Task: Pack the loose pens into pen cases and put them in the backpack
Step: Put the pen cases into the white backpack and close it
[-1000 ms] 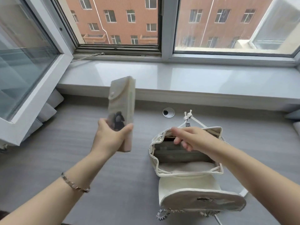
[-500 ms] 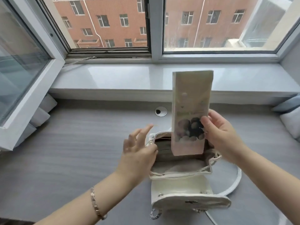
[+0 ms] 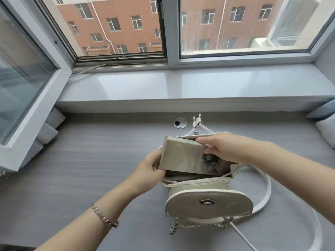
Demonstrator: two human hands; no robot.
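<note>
A small cream backpack (image 3: pixel 208 205) lies on the grey desk with its mouth open toward the window and its round flap folded toward me. A flat beige pen case (image 3: pixel 188 158) with a dark picture at one end lies sideways across the mouth, its right end lower, inside the opening. My right hand (image 3: pixel 223 151) grips the case's right end from above. My left hand (image 3: pixel 150 169) pinches the bag's left rim just below the case's left end. No loose pens are in view.
The grey desk (image 3: pixel 81 169) runs to a pale window sill (image 3: pixel 181 87). An open window sash (image 3: pixel 27 87) juts in at the left. A round cable hole (image 3: pixel 180 122) sits behind the bag. Cushions (image 3: pixel 326 131) lie at the right edge; the bag's strap (image 3: pixel 266 192) loops right.
The case passed from my left hand to my right, then turned from upright to sideways and dropped into the bag's mouth. My left hand moved onto the bag's left rim.
</note>
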